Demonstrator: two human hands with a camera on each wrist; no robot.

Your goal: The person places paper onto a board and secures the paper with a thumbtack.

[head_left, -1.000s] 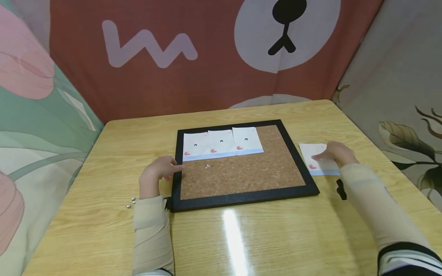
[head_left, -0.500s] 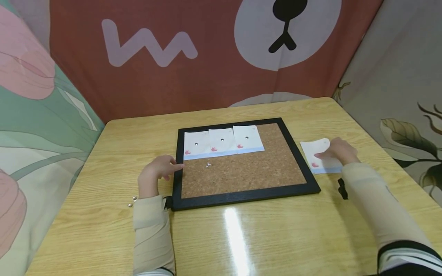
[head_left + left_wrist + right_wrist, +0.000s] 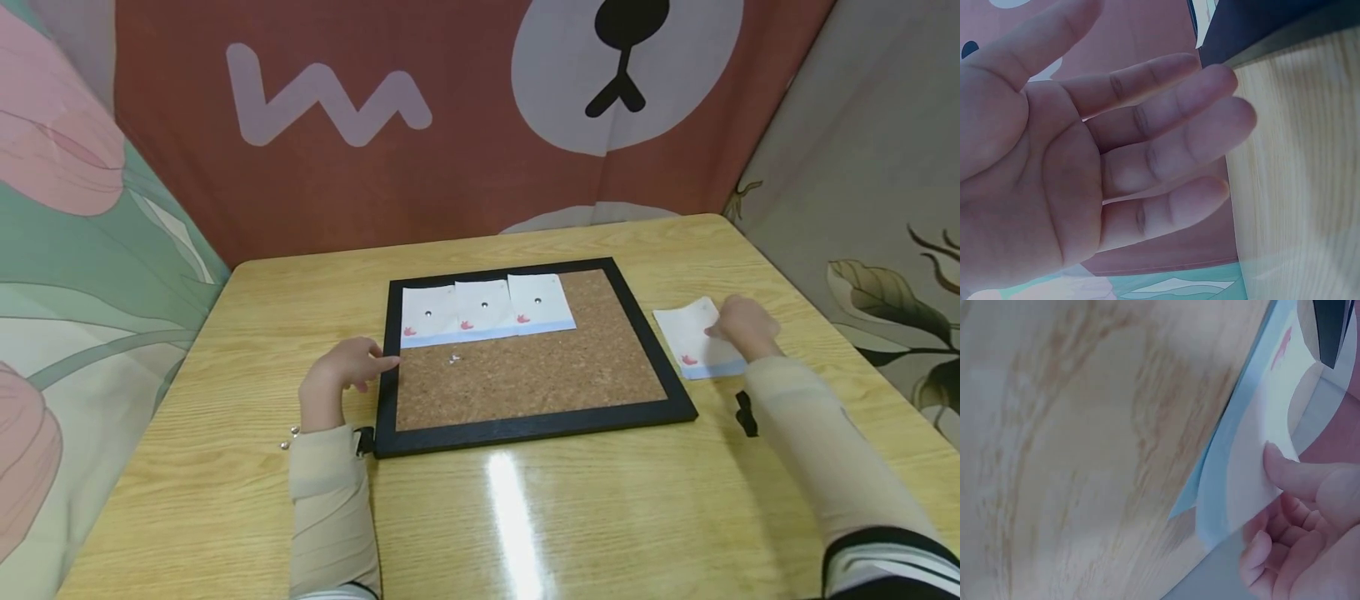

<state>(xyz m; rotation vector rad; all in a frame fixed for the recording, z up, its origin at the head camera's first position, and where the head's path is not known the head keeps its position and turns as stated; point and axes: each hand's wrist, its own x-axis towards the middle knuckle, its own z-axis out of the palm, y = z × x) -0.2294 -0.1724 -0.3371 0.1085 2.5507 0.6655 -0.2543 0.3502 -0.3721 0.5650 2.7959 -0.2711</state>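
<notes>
My right hand (image 3: pixel 745 327) pinches the right edge of a white paper sheet (image 3: pixel 686 329) with a blue bottom band and a pink print, right of the corkboard. In the right wrist view, the thumb (image 3: pixel 1288 469) lies on top of the bent-up sheet (image 3: pixel 1254 450), fingers curled beneath; another blue-edged sheet (image 3: pixel 1190 490) lies under it. My left hand (image 3: pixel 341 367) has its fingers loosely extended at the left side of the black frame (image 3: pixel 386 392). Three similar sheets (image 3: pixel 483 317) are fixed in a row along the top of the corkboard (image 3: pixel 525 383), each with a silver thumbtack.
Small shiny pieces (image 3: pixel 454 359) lie on the cork below the sheets. A few silver thumbtacks (image 3: pixel 285 445) are on the wooden table (image 3: pixel 465 533), left of the left forearm. A patterned red curtain (image 3: pixel 375 192) hangs behind the table.
The right hand's fingers have moved from over the sheet to its right edge, which now bends up. My left hand stays at the frame.
</notes>
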